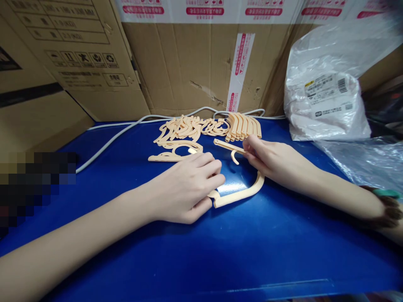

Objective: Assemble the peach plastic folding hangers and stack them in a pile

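hanger pieces are what both your hands are working on, lying on the blue table (pixel 201 251) just in front of the loose pile of peach parts (pixel 189 131). your left hand (pixel 185 188) is curling over one end of the curved hanger arm (pixel 242 195), fingers folded down so the pinched end is hidden under your knuckles; only the arc running away from the pile is showing. your right hand (pixel 270 161) is closing its fingertips on the hook piece (pixel 229 150), whose straight bar is pointing back toward the pile and whose small hook is hanging just below the bar. i cannot tell whether the hook piece and the curved arm are joined, since your right palm is covering that spot. beside the pile, on its right, a neat stack of arms (pixel 244 126) is standing on edge. behind the pile a white cable (pixel 126 132) is running along cardboard boxes (pixel 189 67). well right of the pile a plastic bag (pixel 324 96) is sitting, its label too small to read. far left of the pile a patch is blurred out.
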A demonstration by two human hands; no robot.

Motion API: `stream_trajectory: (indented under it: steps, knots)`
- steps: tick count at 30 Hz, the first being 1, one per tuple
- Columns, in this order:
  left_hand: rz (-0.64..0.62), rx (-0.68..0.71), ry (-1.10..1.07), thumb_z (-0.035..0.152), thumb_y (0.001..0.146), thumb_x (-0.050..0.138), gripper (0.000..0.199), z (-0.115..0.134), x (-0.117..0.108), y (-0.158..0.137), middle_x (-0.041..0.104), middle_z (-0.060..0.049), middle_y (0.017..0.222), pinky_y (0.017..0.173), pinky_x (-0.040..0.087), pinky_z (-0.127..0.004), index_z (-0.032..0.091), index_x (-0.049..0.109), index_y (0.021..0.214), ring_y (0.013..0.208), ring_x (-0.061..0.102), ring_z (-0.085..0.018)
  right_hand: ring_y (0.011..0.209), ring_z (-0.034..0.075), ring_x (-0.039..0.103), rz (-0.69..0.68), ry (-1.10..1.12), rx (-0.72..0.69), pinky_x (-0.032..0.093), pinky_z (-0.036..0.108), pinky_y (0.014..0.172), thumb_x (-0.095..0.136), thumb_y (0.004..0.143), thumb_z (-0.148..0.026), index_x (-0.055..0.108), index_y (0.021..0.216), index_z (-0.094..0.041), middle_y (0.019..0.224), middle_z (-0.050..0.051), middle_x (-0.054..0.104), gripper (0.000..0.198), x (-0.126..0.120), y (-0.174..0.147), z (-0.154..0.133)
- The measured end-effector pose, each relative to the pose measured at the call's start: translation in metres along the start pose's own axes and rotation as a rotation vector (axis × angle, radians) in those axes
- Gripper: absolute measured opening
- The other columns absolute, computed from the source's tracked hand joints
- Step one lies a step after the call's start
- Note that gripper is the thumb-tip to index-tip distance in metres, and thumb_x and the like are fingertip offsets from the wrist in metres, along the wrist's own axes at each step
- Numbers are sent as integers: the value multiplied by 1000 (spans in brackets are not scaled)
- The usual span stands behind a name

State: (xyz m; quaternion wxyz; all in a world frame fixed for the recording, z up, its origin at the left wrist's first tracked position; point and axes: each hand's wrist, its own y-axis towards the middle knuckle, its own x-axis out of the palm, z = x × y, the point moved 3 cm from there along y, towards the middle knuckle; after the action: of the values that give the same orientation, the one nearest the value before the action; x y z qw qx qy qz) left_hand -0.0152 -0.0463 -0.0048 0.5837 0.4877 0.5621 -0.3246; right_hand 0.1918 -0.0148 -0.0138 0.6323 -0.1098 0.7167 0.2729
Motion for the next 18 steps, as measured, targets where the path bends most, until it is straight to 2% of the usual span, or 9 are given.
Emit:
stream_trajectory:
  steps: [3, 8, 12, 18]
  knots:
    - [32, -23, 7, 13, 84, 42, 13, -4, 3, -2, 56, -9, 93, 87, 42, -43, 16, 55, 81, 89, 49, -25, 70, 16, 56, 36, 75, -42, 41, 27, 63, 43, 93, -19, 47, 95, -19, 86, 4, 59, 5, 0, 1, 0]
    - [137, -66, 32, 9, 86, 43, 16, -10, 7, -4, 60, -10, 104, 97, 40, -43, 15, 57, 82, 108, 50, -28, 78, 17, 58, 20, 76, -59, 44, 30, 72, 39, 93, -16, 58, 99, -19, 103, 7, 57, 21, 1, 1, 1]
    - [172, -55, 88, 6, 90, 40, 22, -12, 7, -4, 59, -12, 112, 95, 43, -42, 14, 60, 83, 111, 51, -27, 76, 17, 59, -2, 88, -48, 45, 31, 73, 39, 93, -19, 64, 102, -19, 104, 8, 56, 26, 4, 1, 2]
    - [116, -102, 92, -5, 83, 36, 34, -15, 8, -6, 57, -12, 122, 86, 47, -39, 15, 61, 95, 108, 54, -25, 70, 16, 57, -4, 43, 29, 42, 30, 66, 41, 94, -25, 66, 104, -20, 98, 6, 56, 27, 4, 0, 0]
